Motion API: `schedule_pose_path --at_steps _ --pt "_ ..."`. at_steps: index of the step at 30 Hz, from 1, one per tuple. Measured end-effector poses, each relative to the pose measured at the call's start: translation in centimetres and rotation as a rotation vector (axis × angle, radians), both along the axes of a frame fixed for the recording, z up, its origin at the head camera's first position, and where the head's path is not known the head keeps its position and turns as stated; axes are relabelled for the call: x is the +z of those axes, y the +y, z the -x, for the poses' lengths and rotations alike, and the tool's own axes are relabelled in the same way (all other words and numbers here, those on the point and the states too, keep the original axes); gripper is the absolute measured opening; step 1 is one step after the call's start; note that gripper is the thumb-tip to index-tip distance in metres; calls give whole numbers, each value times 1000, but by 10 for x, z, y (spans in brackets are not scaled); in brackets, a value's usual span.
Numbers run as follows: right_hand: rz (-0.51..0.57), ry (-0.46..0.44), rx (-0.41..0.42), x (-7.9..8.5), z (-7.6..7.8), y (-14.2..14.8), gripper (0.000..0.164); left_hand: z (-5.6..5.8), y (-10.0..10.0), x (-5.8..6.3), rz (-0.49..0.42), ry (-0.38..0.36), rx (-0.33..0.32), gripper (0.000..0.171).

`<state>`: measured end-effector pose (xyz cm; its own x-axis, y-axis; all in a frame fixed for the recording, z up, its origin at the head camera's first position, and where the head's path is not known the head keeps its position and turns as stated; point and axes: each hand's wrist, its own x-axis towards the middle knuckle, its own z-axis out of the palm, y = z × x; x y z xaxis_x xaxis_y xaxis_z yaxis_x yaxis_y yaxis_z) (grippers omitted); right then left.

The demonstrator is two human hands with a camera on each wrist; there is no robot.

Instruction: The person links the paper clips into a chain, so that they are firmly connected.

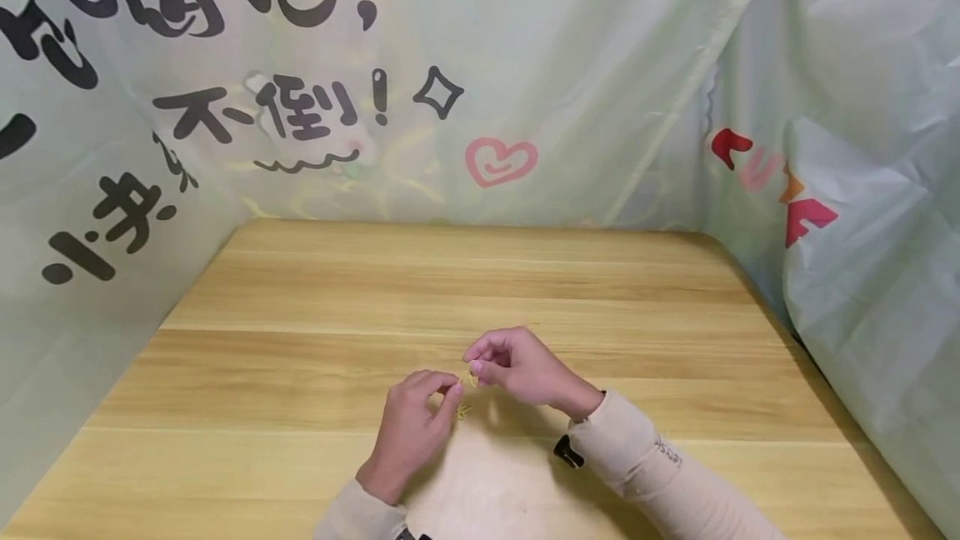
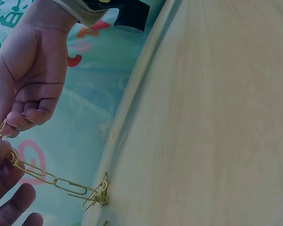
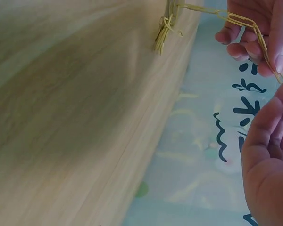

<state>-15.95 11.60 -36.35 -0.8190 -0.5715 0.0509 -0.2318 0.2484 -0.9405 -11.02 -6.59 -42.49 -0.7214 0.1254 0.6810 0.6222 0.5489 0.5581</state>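
Note:
A chain of gold paper clips [image 2: 61, 181] hangs from the pinched fingertips of my left hand [image 1: 416, 423], running down to a small bunch of clips [image 1: 462, 412] on the table. My right hand [image 1: 528, 369] is close beside it, thumb and forefinger pinching a paper clip [image 2: 2, 126] at the chain's upper end. In the right wrist view the chain [image 3: 240, 20] bends across the left fingers, and the bunch [image 3: 164, 35] lies on the wood. The fingertips hide whether that upper clip is linked to the rest.
A single paper clip [image 1: 532, 323] lies on the wooden table [image 1: 300, 298], beyond my right hand. Printed cloth [image 1: 585, 65] with dark lettering surrounds the table at the back and sides. A black device [image 1: 568, 452] is strapped at the right wrist.

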Motion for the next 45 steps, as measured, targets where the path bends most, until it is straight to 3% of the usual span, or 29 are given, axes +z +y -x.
schedule_pose_path --at_steps 10,16,28,38,45 --pt "-51 40 143 4 -3 0 20 0 0 0 -7 -7 2 6" --pt "-20 1 126 3 -4 -1 20 -1 0 -1 -11 0 -4 6" --pt "5 -10 7 1 -3 -3 14 -1 -1 -1 -30 7 -2 5" --pt "-10 7 69 2 -3 -3 18 -1 0 3 -41 7 16 8" --pt "-32 28 53 5 -4 -1 23 -1 0 3 -36 9 2 7"
